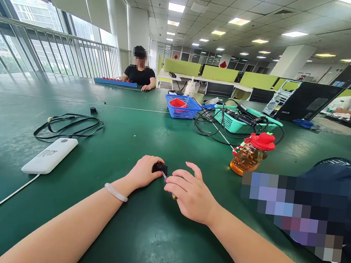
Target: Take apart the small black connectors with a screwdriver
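My left hand [142,172], with a pale bangle at the wrist, is closed round a small black block-like part [162,169] low over the green table. The fingers cover much of the part, so its kind is unclear. Between the thumb and fingers of my right hand [195,197] is a slim screwdriver [164,176]. Its thin end meets the near right side of the black part, while a brass-coloured end shows below the fingers. The index finger is raised, and the middle of the screwdriver is hidden.
Left lie a white power bank [50,156] with a cable and a coiled black cord [68,127]. Ahead stand a blue basket [182,112] and a teal basket [237,126] of cables. A red-lidded bottle [250,155] and dark cloth [325,174] are right. A person sits opposite.
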Demonstrator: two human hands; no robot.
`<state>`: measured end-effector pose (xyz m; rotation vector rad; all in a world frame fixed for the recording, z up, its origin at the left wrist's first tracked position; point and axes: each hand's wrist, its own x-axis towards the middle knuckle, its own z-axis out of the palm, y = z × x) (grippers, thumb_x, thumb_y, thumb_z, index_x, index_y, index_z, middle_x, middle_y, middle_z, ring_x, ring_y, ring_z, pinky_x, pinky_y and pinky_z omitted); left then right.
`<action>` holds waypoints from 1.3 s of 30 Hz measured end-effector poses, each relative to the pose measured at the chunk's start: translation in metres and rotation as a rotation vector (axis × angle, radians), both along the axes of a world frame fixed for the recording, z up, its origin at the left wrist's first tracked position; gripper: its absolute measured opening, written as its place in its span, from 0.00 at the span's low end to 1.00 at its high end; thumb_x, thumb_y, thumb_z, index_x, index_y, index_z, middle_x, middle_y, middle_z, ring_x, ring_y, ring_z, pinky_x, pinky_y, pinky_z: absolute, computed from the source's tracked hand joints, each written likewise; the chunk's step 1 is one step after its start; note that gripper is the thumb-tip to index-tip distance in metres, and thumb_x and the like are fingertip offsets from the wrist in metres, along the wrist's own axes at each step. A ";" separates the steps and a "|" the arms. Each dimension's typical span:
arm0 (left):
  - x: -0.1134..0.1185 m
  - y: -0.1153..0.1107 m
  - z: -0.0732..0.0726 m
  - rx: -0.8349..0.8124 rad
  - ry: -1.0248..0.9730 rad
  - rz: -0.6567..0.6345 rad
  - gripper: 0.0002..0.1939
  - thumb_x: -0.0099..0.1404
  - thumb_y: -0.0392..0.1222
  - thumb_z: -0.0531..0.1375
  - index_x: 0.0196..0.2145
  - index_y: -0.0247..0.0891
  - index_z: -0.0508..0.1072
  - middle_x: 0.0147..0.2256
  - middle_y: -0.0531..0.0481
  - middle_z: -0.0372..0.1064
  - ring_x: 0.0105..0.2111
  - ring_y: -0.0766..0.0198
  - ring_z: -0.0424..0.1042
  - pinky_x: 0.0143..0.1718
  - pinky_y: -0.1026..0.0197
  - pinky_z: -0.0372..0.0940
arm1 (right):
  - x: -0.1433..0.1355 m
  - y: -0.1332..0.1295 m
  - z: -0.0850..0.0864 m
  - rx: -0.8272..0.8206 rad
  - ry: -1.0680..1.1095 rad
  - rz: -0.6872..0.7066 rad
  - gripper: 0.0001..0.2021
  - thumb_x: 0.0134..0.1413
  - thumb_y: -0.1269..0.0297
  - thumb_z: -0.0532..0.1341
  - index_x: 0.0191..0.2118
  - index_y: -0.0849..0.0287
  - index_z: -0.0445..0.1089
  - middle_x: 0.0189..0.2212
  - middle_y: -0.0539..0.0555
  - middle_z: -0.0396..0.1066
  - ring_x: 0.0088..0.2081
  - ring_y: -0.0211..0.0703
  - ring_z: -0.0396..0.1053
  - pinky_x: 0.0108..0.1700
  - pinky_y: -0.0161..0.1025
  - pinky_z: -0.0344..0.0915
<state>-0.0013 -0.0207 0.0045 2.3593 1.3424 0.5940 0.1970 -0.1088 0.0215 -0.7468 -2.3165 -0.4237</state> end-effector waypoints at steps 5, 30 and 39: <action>0.000 0.000 0.000 0.010 -0.004 -0.002 0.15 0.58 0.38 0.63 0.45 0.42 0.75 0.45 0.47 0.75 0.49 0.51 0.70 0.53 0.48 0.63 | 0.000 0.000 -0.001 -0.001 -0.005 -0.005 0.13 0.54 0.77 0.55 0.41 0.54 0.70 0.39 0.49 0.77 0.46 0.43 0.68 0.64 0.56 0.44; -0.001 0.003 -0.004 0.010 -0.022 -0.006 0.16 0.58 0.38 0.63 0.45 0.43 0.75 0.44 0.47 0.75 0.49 0.51 0.70 0.55 0.48 0.63 | 0.001 -0.002 0.002 0.016 -0.060 0.018 0.10 0.56 0.74 0.56 0.40 0.54 0.70 0.38 0.49 0.76 0.45 0.43 0.67 0.64 0.56 0.43; -0.001 0.002 -0.002 -0.001 -0.009 0.001 0.17 0.59 0.39 0.62 0.47 0.42 0.74 0.47 0.46 0.75 0.50 0.51 0.69 0.55 0.48 0.63 | 0.000 -0.002 0.002 -0.003 -0.079 0.000 0.09 0.57 0.73 0.57 0.40 0.53 0.71 0.39 0.49 0.76 0.46 0.44 0.67 0.64 0.56 0.43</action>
